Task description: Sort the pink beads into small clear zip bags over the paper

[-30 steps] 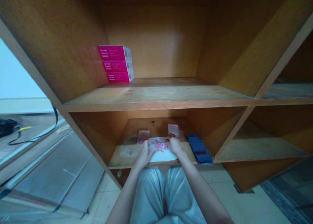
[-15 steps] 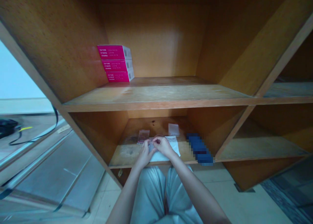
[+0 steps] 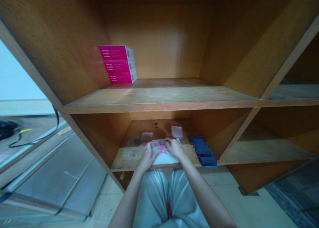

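Pink beads (image 3: 163, 148) lie in a little heap on one white sheet (image 3: 165, 158), on the lower shelf (image 3: 124, 155) right in front of you. They are too small and too many to count.

Start at the far left. One black cable (image 3: 37, 135) curls over the floor by the window. Next, up on the upper shelf (image 3: 159, 98), you can see three pink boxes (image 3: 119, 64) stacked one on top of the other, pushed against the left wall.

Now look down at the lower shelf. One small clear bag (image 3: 146, 138) with a pinkish look lies flat, just behind your left hand (image 3: 147, 156). Your left hand rests on the left edge of the white sheet. Its fingers curl around one small clear cup (image 3: 155, 146), so its grip is narrow and holds the cup. The cup stands touching the heap of beads.

Your right hand (image 3: 175, 148) sits on the right side of the heap. Its fingertips are pinched close together, down at the beads. You cannot tell if a bead is caught between them.

One more small clear bag (image 3: 176, 132) lies just behind your right hand. To the right of that, one dark blue thing (image 3: 203, 151) lies flat on the shelf; it is blurred.
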